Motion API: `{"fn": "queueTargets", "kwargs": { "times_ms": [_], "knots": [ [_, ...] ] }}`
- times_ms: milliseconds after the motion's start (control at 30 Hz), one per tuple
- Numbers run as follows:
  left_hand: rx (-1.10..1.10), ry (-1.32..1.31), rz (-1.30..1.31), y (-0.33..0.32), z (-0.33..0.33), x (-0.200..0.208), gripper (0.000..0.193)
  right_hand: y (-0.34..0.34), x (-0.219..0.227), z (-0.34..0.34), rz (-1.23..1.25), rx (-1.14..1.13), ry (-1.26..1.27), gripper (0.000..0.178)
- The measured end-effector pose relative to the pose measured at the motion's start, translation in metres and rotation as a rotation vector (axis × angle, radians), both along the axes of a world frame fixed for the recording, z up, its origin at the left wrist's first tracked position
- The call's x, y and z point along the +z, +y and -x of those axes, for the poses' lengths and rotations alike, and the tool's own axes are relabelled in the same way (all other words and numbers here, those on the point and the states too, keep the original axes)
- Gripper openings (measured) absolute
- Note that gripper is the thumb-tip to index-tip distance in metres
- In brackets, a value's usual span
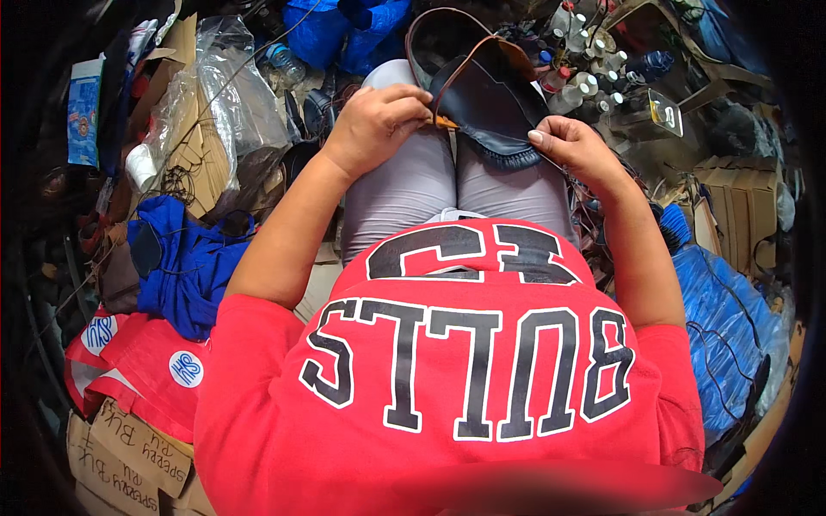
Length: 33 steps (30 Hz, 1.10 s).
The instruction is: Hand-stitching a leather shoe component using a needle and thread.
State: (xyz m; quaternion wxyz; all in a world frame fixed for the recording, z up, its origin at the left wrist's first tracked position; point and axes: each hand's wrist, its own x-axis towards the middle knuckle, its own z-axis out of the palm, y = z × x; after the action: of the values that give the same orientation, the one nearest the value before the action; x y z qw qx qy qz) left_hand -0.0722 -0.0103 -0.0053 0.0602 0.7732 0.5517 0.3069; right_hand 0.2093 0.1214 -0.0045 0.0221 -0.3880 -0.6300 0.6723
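A dark blue leather shoe upper (486,107) with a brown strap and a fringed near edge lies on my lap, over grey trousers. My left hand (377,120) is closed on its left edge, by a small orange piece. My right hand (575,146) pinches the right edge of the upper between thumb and fingers. A thin thread seems to run from that hand; I cannot tell for sure.
Several small white-capped bottles (585,73) stand beyond the shoe. Clear plastic sheeting over cardboard (206,120) and a blue cloth (185,258) lie to the left, red bags (138,361) lower left. A blue sack (723,318) and cardboard boxes (731,193) sit on the right.
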Motion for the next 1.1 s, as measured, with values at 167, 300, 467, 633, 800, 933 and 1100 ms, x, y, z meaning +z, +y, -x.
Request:
{"fn": "queueTargets", "kwargs": {
  "times_ms": [167,300,467,633,800,933,1100],
  "knots": [
    [0.029,0.003,0.023,-0.006,-0.001,-0.005,0.014,-0.001,-0.001,-0.001,0.002,0.033,0.062,0.025],
    [0.075,-0.114,0.028,-0.001,-0.010,0.003,0.018,0.000,-0.002,0.001,-0.059,0.045,0.025,0.025],
    [0.359,0.125,0.192,0.030,-0.032,0.021,0.023,-0.003,0.005,0.012,-0.209,0.057,-0.017,0.025],
    [0.700,0.036,0.234,0.085,0.049,0.007,0.030,-0.002,0.010,0.017,-0.329,0.061,-0.019,0.025],
    [0.901,0.262,0.623,0.081,0.162,-0.016,0.062,0.002,0.012,0.022,-0.358,0.171,-0.107,0.026],
    [0.925,0.367,0.714,0.077,0.099,0.042,0.072,0.000,0.021,0.026,-0.604,0.275,-0.195,0.025],
    [0.386,0.264,0.212,0.049,0.001,0.053,0.056,0.005,0.011,0.016,-0.565,0.260,-0.112,0.023]
  ]
}}
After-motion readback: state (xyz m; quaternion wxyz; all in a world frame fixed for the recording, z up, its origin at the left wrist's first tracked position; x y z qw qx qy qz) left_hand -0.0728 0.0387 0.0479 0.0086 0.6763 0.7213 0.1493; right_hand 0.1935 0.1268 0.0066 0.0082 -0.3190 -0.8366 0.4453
